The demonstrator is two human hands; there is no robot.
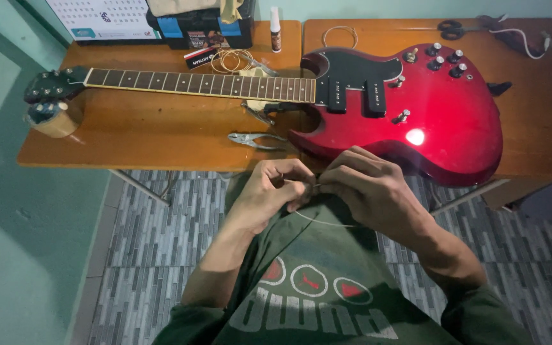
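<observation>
the person sits at the table edge with both hands drawn together over their lap, just in front of the red electric guitar (410, 108). the left hand (269, 188) has its fingers curled in, thumb and forefinger pinched on a thin guitar string (324, 222). the right hand (368, 185) meets it knuckle to knuckle, fingers also closed, pinching the same string where the two hands touch. the wire loops down below the hands in a pale curve across the dark green shirt (314, 287), then disappears under the right wrist.

the guitar lies flat on the wooden table (148, 134), body to the right, neck running left, headstock (52, 84) resting on a roll of tape (55, 118). i see no strings along its neck, though the frame is too coarse to be sure. a pair of pliers (253, 139) lies on the table just beside the guitar's lower horn, near the left hand. further back, a coil of wire (231, 61) sits touching the neck's far edge, with a small bottle (276, 30) upright behind it and a black and blue case (202, 25) next to that. black scissors (458, 27) lie at the far right corner, well apart from the hands. the floor below is grey patterned tile (154, 217).
</observation>
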